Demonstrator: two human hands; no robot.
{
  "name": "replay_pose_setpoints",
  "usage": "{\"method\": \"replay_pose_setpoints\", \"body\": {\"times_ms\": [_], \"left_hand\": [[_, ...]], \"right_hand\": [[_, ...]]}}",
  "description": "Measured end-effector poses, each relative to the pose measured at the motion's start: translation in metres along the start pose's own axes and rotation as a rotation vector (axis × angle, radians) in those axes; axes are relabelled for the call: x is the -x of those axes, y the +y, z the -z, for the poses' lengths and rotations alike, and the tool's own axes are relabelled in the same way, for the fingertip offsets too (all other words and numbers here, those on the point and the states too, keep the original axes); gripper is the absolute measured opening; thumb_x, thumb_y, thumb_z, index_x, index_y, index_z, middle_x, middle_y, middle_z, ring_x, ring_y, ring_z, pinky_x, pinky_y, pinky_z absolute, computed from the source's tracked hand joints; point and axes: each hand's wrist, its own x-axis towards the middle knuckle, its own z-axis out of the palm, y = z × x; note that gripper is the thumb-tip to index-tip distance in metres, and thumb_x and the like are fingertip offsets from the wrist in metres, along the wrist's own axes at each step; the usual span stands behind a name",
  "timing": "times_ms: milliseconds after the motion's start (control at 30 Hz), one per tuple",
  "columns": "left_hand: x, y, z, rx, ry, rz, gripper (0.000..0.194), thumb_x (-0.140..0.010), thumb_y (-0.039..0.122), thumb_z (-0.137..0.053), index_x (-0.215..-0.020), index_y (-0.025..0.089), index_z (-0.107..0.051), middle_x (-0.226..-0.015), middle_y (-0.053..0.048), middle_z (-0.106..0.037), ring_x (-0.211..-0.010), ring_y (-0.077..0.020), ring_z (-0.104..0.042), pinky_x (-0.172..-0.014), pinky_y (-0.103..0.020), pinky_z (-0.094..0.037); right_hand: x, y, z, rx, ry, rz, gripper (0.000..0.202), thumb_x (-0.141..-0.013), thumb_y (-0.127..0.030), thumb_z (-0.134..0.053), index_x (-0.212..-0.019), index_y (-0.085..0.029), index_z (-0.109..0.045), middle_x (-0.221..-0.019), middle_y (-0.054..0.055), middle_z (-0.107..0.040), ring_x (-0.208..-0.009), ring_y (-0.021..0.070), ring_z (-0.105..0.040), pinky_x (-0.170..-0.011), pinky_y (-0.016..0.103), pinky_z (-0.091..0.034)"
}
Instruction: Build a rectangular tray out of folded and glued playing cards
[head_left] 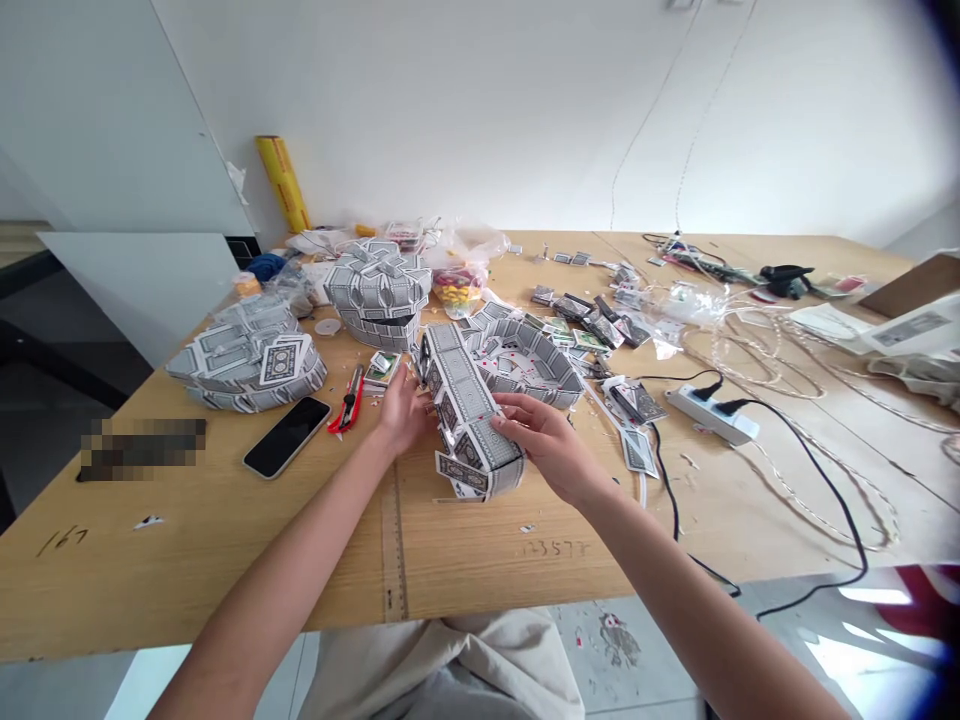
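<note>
A box folded from grey-patterned playing cards [466, 390] is tilted up on its side in front of me, its lower end close to the tabletop. My left hand [405, 412] is closed on its left side, with the fingers partly hidden behind it. My right hand [546, 438] grips its right edge, thumb on the patterned face. One card [461, 472] sticks out loosely at the lower left of the box. Just behind stands an open card tray [559, 368] whose inside shows red-marked card faces. A red utility knife [346, 400] lies left of my left hand.
Two more playing-card boxes [379, 290] [247, 355] stand at the left. A phone [287, 437] and a ruler [394, 555] lie nearby. Card packs [600, 325] are scattered behind. Right are a power strip [712, 415] with black cables and coiled rope [874, 490].
</note>
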Motion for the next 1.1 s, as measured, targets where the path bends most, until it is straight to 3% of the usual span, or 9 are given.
{"method": "replay_pose_setpoints", "body": {"times_ms": [133,333,500,700,933,1100], "left_hand": [[-0.007,0.0,0.0,0.069,-0.019,0.072,0.066,-0.101,0.075,-0.038,-0.109,0.019,-0.071,-0.082,-0.012,-0.076,-0.076,-0.03,-0.074,-0.075,-0.045,-0.061],[-0.007,0.0,0.003,0.156,-0.025,0.054,0.053,-0.1,0.065,-0.05,-0.11,0.019,-0.074,-0.095,-0.01,-0.082,-0.092,-0.0301,-0.078,-0.09,-0.047,-0.063],[-0.004,-0.002,0.012,0.139,0.01,0.084,0.049,-0.098,0.061,-0.053,-0.101,0.018,-0.076,-0.089,-0.011,-0.081,-0.087,-0.0306,-0.08,-0.085,-0.046,-0.065],[0.002,0.003,0.022,0.087,0.054,0.102,0.05,-0.093,0.064,-0.063,-0.11,0.019,-0.075,-0.09,-0.009,-0.081,-0.081,-0.0284,-0.079,-0.077,-0.042,-0.065],[0.012,0.022,0.039,-0.324,0.19,-0.011,0.04,-0.083,0.053,-0.079,-0.101,0.018,-0.077,-0.088,-0.008,-0.081,-0.079,-0.0261,-0.076,-0.071,-0.034,-0.059],[0.024,0.03,0.047,-0.59,0.233,-0.132,0.033,-0.077,0.046,-0.089,-0.095,0.02,-0.081,-0.104,-0.007,-0.083,-0.107,-0.027,-0.074,-0.09,-0.03,-0.056]], "right_hand": [[0.0,-0.008,-0.001,0.276,-0.032,0.108,0.05,-0.089,-0.047,-0.08,-0.131,-0.02,-0.074,-0.105,0.008,-0.077,-0.087,0.021,-0.07,-0.077,0.035,-0.055],[0.015,-0.001,-0.014,0.612,-0.012,0.217,0.041,-0.095,-0.039,-0.07,-0.13,-0.02,-0.077,-0.098,0.007,-0.078,-0.081,0.0207,-0.069,-0.074,0.035,-0.056],[0.037,0.018,-0.021,0.714,-0.021,0.254,0.034,-0.098,-0.033,-0.068,-0.13,-0.024,-0.077,-0.105,0.007,-0.079,-0.079,0.0197,-0.069,-0.069,0.033,-0.056],[0.055,0.027,-0.027,0.781,-0.046,0.318,0.031,-0.101,-0.026,-0.065,-0.13,-0.026,-0.075,-0.106,0.007,-0.077,-0.077,0.0197,-0.07,-0.07,0.034,-0.056],[0.078,0.055,-0.032,0.94,-0.099,0.382,0.033,-0.107,-0.022,-0.056,-0.138,-0.024,-0.067,-0.113,0.01,-0.075,-0.092,0.0248,-0.076,-0.08,0.038,-0.062],[0.087,0.074,-0.033,1.036,-0.088,0.484,0.031,-0.108,-0.023,-0.057,-0.138,-0.023,-0.066,-0.112,0.011,-0.077,-0.097,0.0284,-0.076,-0.084,0.043,-0.064]]}}
